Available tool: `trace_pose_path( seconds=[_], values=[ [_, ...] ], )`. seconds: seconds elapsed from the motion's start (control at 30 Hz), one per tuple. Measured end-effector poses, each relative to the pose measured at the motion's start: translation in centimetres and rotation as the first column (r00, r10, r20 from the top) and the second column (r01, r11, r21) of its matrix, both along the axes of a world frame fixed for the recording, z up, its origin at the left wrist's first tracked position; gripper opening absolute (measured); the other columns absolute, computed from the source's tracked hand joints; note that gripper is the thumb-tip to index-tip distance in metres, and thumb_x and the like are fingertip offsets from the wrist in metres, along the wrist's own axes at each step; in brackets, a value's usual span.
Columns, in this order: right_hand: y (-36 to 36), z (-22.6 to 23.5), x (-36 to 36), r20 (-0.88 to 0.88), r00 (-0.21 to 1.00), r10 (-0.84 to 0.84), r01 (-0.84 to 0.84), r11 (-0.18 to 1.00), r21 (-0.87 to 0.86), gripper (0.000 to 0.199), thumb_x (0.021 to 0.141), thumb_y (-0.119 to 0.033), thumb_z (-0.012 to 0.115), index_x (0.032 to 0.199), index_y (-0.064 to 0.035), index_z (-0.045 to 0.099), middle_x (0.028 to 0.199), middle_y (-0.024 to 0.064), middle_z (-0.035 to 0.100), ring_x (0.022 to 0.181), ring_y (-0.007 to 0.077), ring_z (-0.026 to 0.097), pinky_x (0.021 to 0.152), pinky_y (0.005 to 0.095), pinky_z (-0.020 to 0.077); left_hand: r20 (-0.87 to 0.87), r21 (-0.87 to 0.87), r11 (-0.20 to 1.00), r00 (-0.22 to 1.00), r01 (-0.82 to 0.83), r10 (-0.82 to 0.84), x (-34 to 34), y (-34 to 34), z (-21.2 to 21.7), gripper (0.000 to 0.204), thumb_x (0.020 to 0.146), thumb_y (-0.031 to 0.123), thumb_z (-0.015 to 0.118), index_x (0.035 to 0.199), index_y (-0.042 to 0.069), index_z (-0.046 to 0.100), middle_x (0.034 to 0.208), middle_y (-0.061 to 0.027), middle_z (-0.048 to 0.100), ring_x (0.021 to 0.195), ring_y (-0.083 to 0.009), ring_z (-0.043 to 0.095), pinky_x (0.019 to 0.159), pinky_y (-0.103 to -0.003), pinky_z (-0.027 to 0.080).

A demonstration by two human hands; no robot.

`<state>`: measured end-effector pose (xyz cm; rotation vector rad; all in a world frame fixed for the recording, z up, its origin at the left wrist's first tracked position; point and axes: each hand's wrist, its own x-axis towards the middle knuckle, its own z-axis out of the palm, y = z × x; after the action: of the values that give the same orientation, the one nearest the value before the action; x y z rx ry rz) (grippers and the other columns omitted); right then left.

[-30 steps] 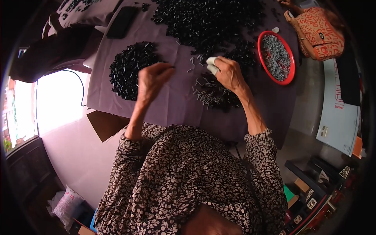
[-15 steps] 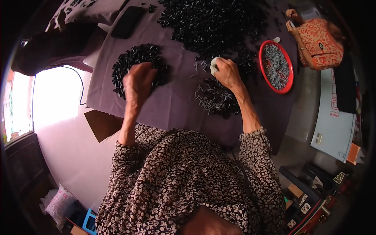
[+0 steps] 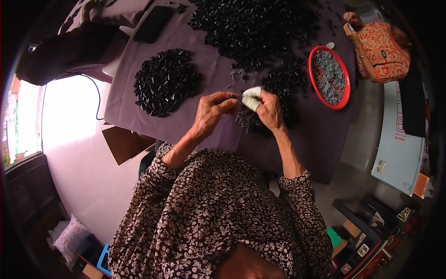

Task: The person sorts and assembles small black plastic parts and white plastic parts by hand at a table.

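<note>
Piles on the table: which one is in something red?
The grey pile inside the red dish, at the right. Others, like the round black pile, lie straight on the purple cloth.

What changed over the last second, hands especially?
The left hand moved onto the left black pile, then swung right to close beside the right hand, now apparently pinching a small dark piece. The right hand came slightly toward the body; whether it holds anything is unclear. The red basket stayed put, as did the left black pile.
</note>
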<state>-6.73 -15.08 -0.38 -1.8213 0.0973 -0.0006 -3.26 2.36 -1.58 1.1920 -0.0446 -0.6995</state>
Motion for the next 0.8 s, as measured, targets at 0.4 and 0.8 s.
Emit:
trace_pose_path(
  seconds=[0.4,0.8],
  values=[
    [-1.2,-3.7,6.0,0.227,0.935,0.271,0.011,0.619,-0.785,0.008,0.072,-0.003,0.058,0.081,-0.0013,0.056,0.074,0.0130,0.057,0.069,0.0340,0.056,0.060,0.0405,0.0456,0.106,0.036,0.994,0.989,-0.102,0.098,1.6,0.9,-0.7,0.019,0.080,0.006,0.061,0.096,-0.004,0.060,0.082,-0.0086,0.064,0.071,-0.0140,0.061,0.067,-0.025,0.049],
    [-0.4,0.9,3.4,0.024,0.990,0.136,-0.136,0.991,-0.008,0.013,0.076,0.000,0.060,0.089,-0.0009,0.060,0.078,-0.0006,0.061,0.067,0.0056,0.055,0.059,0.0196,0.0443,0.146,0.005,0.997,0.987,-0.075,0.074,1.9,0.6,-0.1,0.019,0.081,0.007,0.059,0.098,-0.004,0.060,0.080,-0.0075,0.063,0.073,-0.0126,0.060,0.070,-0.024,0.048]
  ],
)
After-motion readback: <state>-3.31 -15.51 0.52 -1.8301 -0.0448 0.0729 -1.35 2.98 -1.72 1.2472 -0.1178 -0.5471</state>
